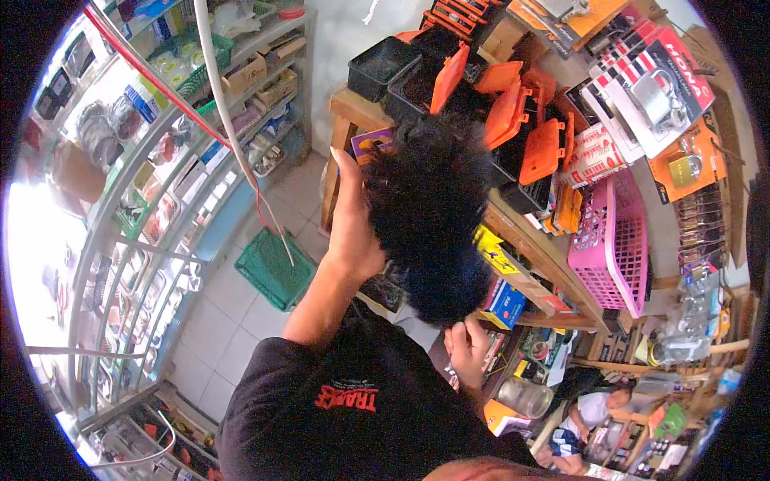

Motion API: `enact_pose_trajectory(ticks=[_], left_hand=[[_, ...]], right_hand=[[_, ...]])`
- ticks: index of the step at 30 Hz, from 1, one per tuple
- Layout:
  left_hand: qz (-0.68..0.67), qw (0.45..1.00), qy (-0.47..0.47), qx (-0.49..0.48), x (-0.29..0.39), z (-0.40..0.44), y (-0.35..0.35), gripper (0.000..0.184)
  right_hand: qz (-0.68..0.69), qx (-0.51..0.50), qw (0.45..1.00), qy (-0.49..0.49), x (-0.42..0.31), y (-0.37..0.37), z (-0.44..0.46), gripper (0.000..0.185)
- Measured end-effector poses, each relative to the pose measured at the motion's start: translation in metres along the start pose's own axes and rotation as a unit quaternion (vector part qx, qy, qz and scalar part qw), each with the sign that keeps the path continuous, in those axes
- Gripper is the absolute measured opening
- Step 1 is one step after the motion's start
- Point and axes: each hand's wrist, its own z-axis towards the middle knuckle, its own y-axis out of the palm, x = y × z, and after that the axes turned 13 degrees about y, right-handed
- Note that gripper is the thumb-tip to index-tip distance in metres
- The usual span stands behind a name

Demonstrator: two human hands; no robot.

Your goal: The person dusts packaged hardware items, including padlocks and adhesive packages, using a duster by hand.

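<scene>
A black fluffy feather duster (433, 216) fills the middle of the view, its soft fibres spread wide. My left hand (357, 232) is raised at its left side, palm against the fibres. Its thumb stretches upward, and the other fingers are hidden behind the duster. Below the duster's lower end, my right hand (467, 349) is closed with fingers curled round it; no handle shows. Just beyond the duster stand black bins with orange lids (504, 104) on a wooden shelf (553, 260).
A pink basket (609, 248) and packaged padlocks (662, 96) are at the right. Glass-fronted shelves of goods (144, 192) line the left. A green basket (274, 268) lies on the tiled floor, under hanging cables (216, 88). Another person (589, 417) sits at the lower right.
</scene>
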Motion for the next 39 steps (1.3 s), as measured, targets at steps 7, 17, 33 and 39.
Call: enact_pose_trajectory(ticks=[7,17,33,39], left_hand=[[0.006,0.996,0.052,-0.079,0.018,0.001,0.006,0.083],[-0.011,0.998,0.047,-0.049,0.01,-0.006,0.011,0.076],[0.015,0.993,0.025,-0.115,0.01,-0.002,0.0,0.08],[-0.004,0.996,-0.013,-0.089,0.0,-0.005,0.001,0.085]], right_hand=[[-0.144,0.018,0.984,-0.105,0.029,-0.003,-0.005,0.032],[-0.278,0.037,0.936,-0.213,0.01,-0.003,-0.01,0.024],[-0.133,0.167,0.887,-0.409,0.069,0.009,0.004,0.011],[-0.255,0.088,0.906,-0.327,0.056,-0.004,0.003,0.013]])
